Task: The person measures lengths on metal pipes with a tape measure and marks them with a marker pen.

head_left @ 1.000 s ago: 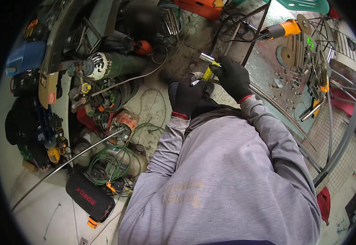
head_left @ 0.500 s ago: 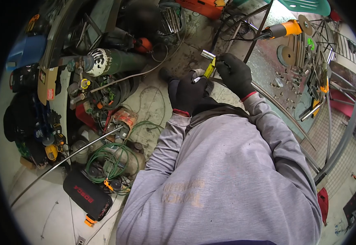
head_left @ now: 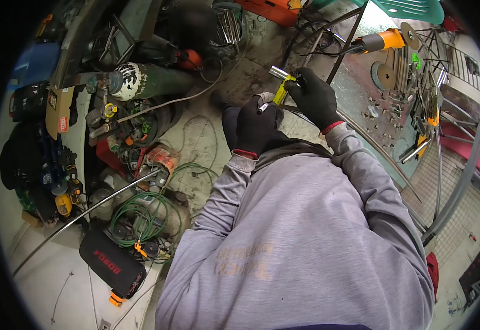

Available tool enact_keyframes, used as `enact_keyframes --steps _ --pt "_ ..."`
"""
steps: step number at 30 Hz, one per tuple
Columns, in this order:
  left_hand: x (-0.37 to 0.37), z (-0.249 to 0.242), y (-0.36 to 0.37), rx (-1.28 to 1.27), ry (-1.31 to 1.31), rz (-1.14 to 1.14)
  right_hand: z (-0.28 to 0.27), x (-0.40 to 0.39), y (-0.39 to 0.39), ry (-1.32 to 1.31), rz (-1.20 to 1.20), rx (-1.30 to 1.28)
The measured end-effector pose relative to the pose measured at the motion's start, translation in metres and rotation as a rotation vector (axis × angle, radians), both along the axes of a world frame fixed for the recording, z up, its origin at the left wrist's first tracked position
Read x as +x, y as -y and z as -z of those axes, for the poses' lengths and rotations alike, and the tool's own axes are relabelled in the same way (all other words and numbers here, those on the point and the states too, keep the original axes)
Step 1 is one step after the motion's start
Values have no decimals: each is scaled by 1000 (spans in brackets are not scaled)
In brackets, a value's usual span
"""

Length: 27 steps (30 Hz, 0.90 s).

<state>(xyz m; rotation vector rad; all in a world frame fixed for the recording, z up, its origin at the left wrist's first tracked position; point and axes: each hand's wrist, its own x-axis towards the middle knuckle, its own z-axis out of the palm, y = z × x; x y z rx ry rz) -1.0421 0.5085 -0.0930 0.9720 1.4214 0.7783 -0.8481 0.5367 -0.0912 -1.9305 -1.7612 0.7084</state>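
Both of my hands wear dark gloves with red cuffs and are close together in front of my body. My left hand (head_left: 255,127) is closed around the near end of a yellow measuring tape (head_left: 280,94); a slim silver-white pen-like piece (head_left: 262,108) sticks out beside it. My right hand (head_left: 314,98) is closed at the tape's far end, by a short shiny metal tube (head_left: 278,72) that pokes out past its fingers. The gloves hide how the tape and tube are gripped.
At right, a glass-topped table (head_left: 361,82) bears an orange angle grinder (head_left: 380,41), a cutting disc (head_left: 383,75) and small metal pieces. On the left are a green gas cylinder (head_left: 163,82), a coiled green hose (head_left: 141,217), a long metal rod (head_left: 86,212) and a black speaker-like case (head_left: 112,264).
My right hand has shifted slightly left and down, with its fingers lower on the tape and tube. My left hand stays nearly in place. The whole view has drifted slightly.
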Motion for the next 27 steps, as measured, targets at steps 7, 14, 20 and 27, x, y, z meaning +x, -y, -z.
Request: enact_keyframes --steps 7,14,20,27 --pt "-1 -10 -1 63 -104 52 -4 -1 0 -18 1 -37" --pt "1 -9 1 221 -227 36 -4 -6 -2 8 13 -19" --pt "1 -13 0 213 -241 60 -2 -9 -9 19 -16 14" --pt "0 -1 -4 119 -120 9 -8 -11 -5 18 34 -44"
